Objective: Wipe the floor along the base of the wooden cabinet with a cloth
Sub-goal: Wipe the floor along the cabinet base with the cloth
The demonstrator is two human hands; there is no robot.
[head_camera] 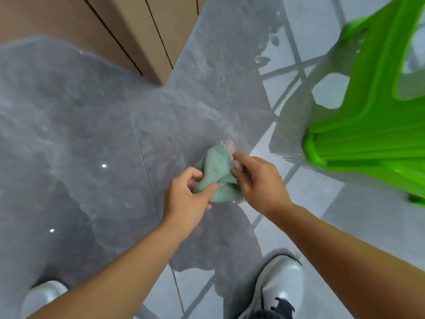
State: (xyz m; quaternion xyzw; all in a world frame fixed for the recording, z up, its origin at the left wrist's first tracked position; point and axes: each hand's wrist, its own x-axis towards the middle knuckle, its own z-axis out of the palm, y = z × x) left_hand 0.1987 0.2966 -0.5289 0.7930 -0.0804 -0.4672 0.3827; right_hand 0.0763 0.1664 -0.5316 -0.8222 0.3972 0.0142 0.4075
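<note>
A crumpled pale green cloth (218,171) with a pink patch at its far edge is held above the glossy grey tiled floor (80,139), between both hands. My left hand (187,199) pinches its near left side between thumb and fingers. My right hand (257,180) grips its right side, fingers curled over the pink part. The wooden cabinet (128,31) stands at the upper left, its base corner meeting the floor about a forearm's length beyond the cloth.
A bright green plastic stool (372,116) stands close at the right. My two white shoes (280,286) (43,295) are at the bottom of the view. The floor reflects window bars and light spots.
</note>
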